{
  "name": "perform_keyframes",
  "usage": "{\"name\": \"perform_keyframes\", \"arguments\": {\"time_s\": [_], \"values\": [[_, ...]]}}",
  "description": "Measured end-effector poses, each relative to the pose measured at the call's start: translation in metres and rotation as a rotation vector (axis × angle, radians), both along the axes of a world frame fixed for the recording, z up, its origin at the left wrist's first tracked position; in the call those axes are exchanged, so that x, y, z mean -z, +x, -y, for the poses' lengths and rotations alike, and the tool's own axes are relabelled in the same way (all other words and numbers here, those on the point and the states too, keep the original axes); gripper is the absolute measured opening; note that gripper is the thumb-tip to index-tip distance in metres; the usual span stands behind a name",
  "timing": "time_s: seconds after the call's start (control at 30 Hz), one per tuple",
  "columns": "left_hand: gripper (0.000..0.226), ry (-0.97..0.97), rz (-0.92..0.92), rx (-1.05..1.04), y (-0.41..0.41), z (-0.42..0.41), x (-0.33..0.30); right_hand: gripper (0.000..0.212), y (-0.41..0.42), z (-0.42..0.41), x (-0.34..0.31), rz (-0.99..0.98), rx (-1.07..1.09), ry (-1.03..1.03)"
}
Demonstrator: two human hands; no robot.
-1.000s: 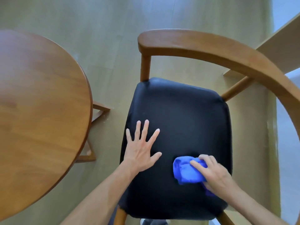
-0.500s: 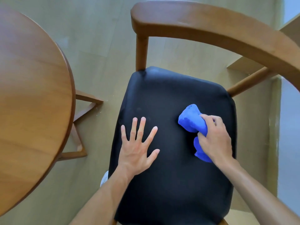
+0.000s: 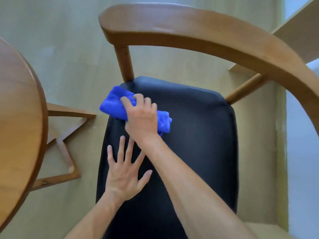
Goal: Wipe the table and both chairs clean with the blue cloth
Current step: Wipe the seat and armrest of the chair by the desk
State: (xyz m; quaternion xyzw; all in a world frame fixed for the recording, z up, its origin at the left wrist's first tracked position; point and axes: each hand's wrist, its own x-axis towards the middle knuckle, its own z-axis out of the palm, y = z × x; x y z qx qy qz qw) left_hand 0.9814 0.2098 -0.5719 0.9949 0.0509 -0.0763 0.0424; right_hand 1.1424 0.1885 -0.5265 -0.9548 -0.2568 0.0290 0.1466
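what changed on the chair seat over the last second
The right hand, gripping the blue cloth throughout, swept it from the near right part of the black seat up and across to the far left corner, by the backrest post. Its forearm now crosses over the left hand's fingertips. The left hand stayed flat with fingers spread on the seat's left side. The round table was not touched.
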Motion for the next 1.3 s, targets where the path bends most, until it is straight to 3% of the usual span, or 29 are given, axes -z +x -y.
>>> {"name": "perform_keyframes", "arguments": {"time_s": [0.1, 0.17, 0.27, 0.37, 0.47, 0.53, 0.67, 0.77, 0.87, 0.93, 1.0, 1.1, 1.17, 1.23, 1.3], "values": [[0.076, 0.005, 0.010, -0.001, 0.001, 0.000, -0.001, 0.055, 0.026, 0.028, 0.003, 0.110, -0.289, -0.094], [0.076, 0.010, 0.017, 0.006, 0.003, 0.001, -0.002, 0.054, 0.057, 0.076, 0.006, 0.146, -0.262, -0.128], [0.075, 0.008, 0.005, -0.004, 0.003, 0.001, -0.002, 0.070, 0.085, 0.167, 0.006, 0.067, 0.121, -0.117], [0.075, 0.011, -0.010, -0.002, 0.002, 0.002, -0.002, 0.060, 0.067, 0.245, -0.005, -0.107, 0.574, -0.030], [0.075, 0.017, -0.006, -0.004, 0.003, 0.003, -0.001, 0.049, 0.041, 0.250, -0.007, -0.176, 0.971, 0.034], [0.075, 0.011, -0.004, -0.006, 0.003, 0.003, 0.000, 0.051, 0.017, 0.208, -0.003, -0.134, 0.883, -0.004], [0.072, 0.001, -0.007, -0.009, 0.001, 0.002, 0.000, 0.066, -0.086, 0.120, -0.001, -0.075, 0.288, 0.004], [0.069, 0.005, -0.013, 0.015, 0.001, 0.002, -0.002, 0.064, -0.131, 0.156, -0.004, -0.090, -0.085, -0.028], [0.068, -0.016, -0.009, -0.008, 0.002, 0.002, -0.004, 0.055, -0.104, 0.247, -0.009, -0.014, -0.374, -0.105], [0.070, -0.023, -0.009, -0.019, 0.003, 0.002, -0.004, 0.062, -0.056, 0.295, -0.010, -0.001, -0.279, -0.141], [0.071, -0.026, -0.015, -0.015, 0.003, 0.003, -0.003, 0.072, -0.017, 0.306, -0.011, -0.106, 0.050, -0.120], [0.071, -0.030, -0.024, -0.017, 0.003, 0.002, -0.002, 0.058, -0.015, 0.274, -0.004, -0.097, 0.498, -0.044], [0.071, -0.027, -0.033, -0.016, 0.002, 0.003, -0.002, 0.059, -0.058, 0.252, -0.004, -0.080, 0.418, -0.048], [0.071, -0.032, -0.037, -0.011, 0.002, 0.002, -0.002, 0.054, -0.133, 0.237, -0.005, -0.131, 0.130, -0.085], [0.071, -0.050, -0.039, -0.010, 0.001, 0.002, -0.003, 0.035, -0.204, 0.225, -0.016, -0.220, -0.207, -0.109]]}}
